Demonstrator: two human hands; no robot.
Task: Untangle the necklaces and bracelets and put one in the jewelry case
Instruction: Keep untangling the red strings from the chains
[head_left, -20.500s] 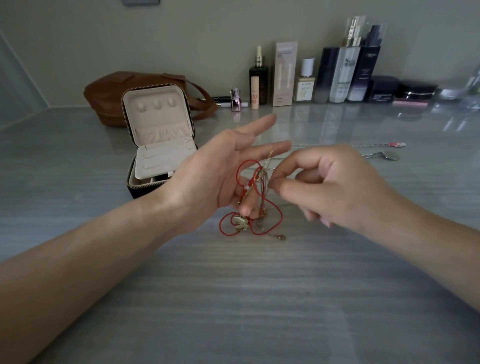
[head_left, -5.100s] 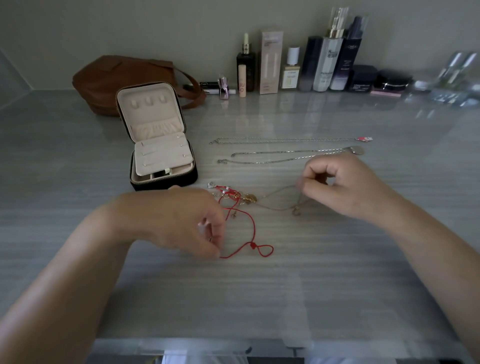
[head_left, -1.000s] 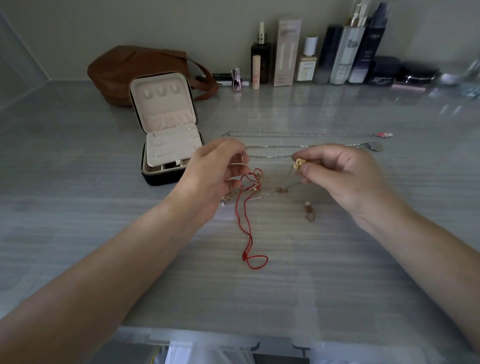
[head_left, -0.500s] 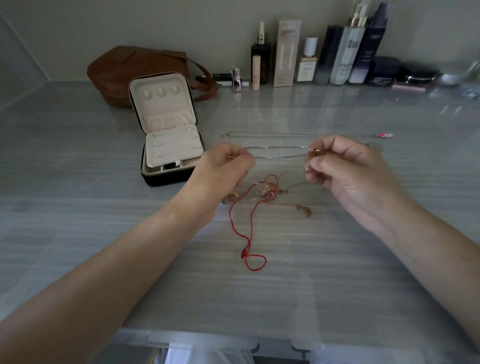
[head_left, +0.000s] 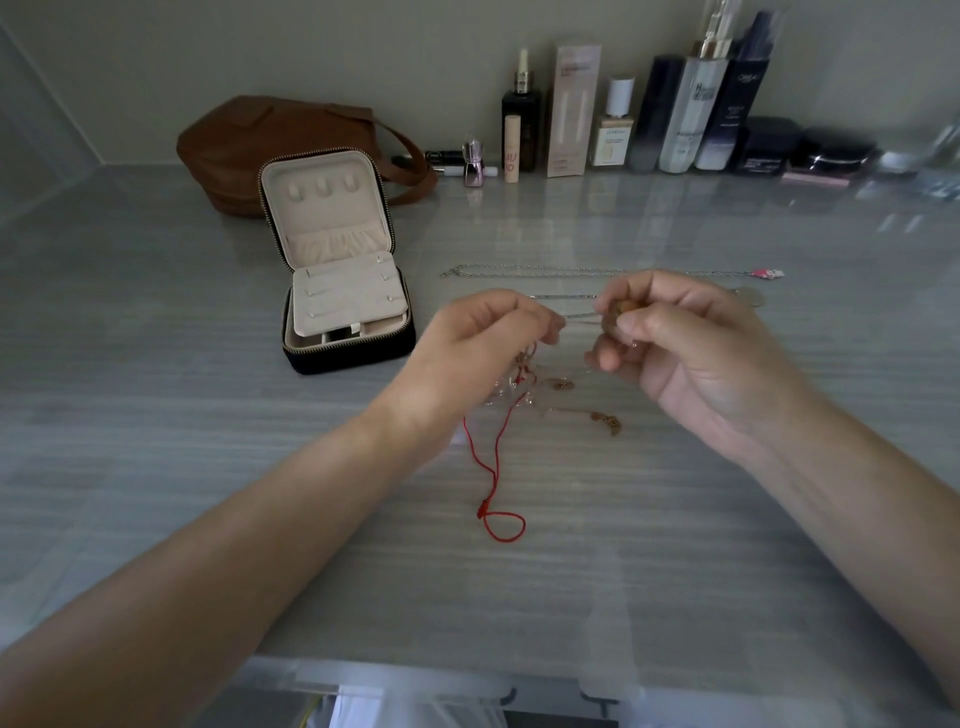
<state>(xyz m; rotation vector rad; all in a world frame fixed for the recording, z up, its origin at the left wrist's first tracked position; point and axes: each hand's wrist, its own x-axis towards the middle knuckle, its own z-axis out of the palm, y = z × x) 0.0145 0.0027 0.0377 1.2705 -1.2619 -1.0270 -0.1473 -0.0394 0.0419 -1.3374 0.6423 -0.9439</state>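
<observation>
A tangle of a red cord bracelet (head_left: 493, 483) and thin gold chains lies on the grey table. My left hand (head_left: 478, 348) pinches part of the tangle, lifted a little off the table. My right hand (head_left: 680, 343) pinches a small gold pendant (head_left: 615, 312) on a fine chain stretched between both hands. Another gold charm (head_left: 608, 421) lies on the table below. The jewelry case (head_left: 343, 291) stands open to the left of my hands, lid upright. Two silver necklaces (head_left: 571, 271) lie straight behind my hands.
A brown leather bag (head_left: 270, 150) sits behind the case. A row of cosmetic bottles and jars (head_left: 675, 114) lines the back wall. The table's near edge (head_left: 467, 670) runs along the bottom of the view.
Both hands rose slightly and drew closer over the last second. The red cord slid left under my left hand, its looped end staying on the table.
</observation>
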